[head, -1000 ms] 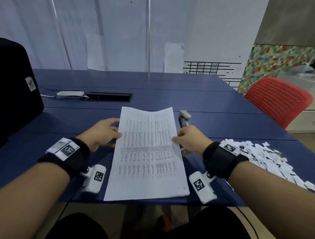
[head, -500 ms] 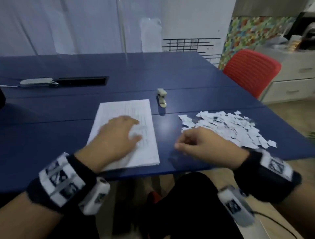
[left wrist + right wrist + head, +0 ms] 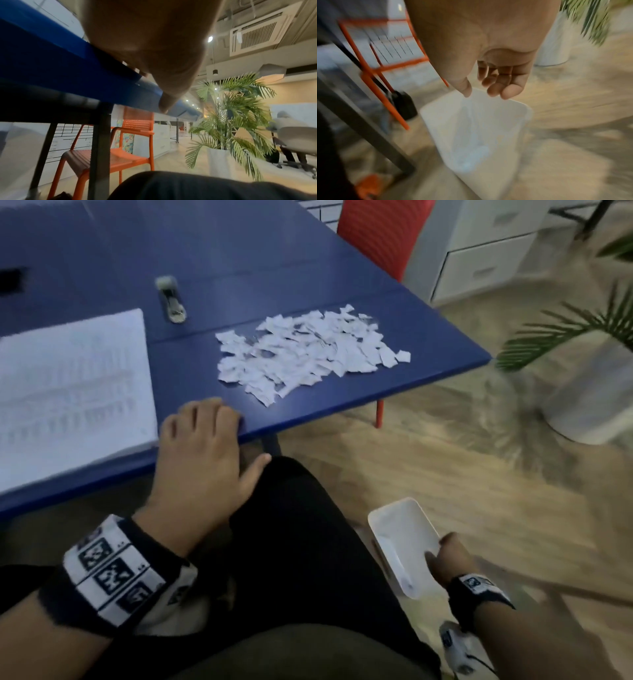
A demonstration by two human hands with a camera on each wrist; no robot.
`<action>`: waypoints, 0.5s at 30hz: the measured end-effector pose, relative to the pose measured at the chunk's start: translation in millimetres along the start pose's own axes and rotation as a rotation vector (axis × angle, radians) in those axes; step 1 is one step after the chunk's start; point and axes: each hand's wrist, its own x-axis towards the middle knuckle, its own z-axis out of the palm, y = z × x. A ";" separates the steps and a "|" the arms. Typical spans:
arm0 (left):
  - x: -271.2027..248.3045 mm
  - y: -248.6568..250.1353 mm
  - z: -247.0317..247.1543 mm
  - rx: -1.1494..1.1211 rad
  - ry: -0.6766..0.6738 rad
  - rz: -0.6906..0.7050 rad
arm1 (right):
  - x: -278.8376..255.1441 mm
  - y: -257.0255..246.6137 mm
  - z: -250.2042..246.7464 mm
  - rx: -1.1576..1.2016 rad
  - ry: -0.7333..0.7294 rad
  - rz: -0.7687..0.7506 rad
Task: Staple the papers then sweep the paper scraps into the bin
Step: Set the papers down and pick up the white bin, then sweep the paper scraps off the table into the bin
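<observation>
The stack of printed papers (image 3: pixel 72 392) lies flat at the left of the blue table (image 3: pixel 291 258), with the small stapler (image 3: pixel 170 300) just beyond its right corner. A heap of white paper scraps (image 3: pixel 305 354) is spread near the table's right corner. My left hand (image 3: pixel 236 436) rests on the near table edge beside the papers, fingers on top and thumb (image 3: pixel 164 106) under the edge, holding nothing. Low at my right side, my right hand (image 3: pixel 436 553) pinches the rim of the white bin (image 3: pixel 400 529), thumb inside and fingers outside. The right wrist view is blurred around the bin (image 3: pixel 476 128).
A red chair (image 3: pixel 376 231) stands beyond the table's right side, with white drawers (image 3: pixel 479 258) behind it. A potted palm (image 3: pixel 589 392) stands on the wooden floor to the right. My dark-trousered knee (image 3: pixel 301 542) lies between both hands. A table leg (image 3: pixel 368 128) is left of the bin.
My right hand has left the tabletop and dropped to the floor-level bin, taking its rim. My left hand slid off the papers to the table edge. The view swung right and down.
</observation>
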 end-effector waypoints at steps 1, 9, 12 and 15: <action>-1.6 1.1 3.8 0.013 0.013 -0.001 | 2.0 14.8 7.0 -0.011 0.016 0.069; -2.7 2.8 13.7 0.052 0.082 0.000 | 27.7 56.2 35.8 -0.072 -0.118 0.244; -3.7 1.4 14.9 0.033 0.107 0.006 | 38.4 50.1 35.9 0.086 -0.164 0.289; -3.7 0.8 14.4 0.011 0.121 0.008 | 52.1 43.2 37.4 0.165 -0.186 0.274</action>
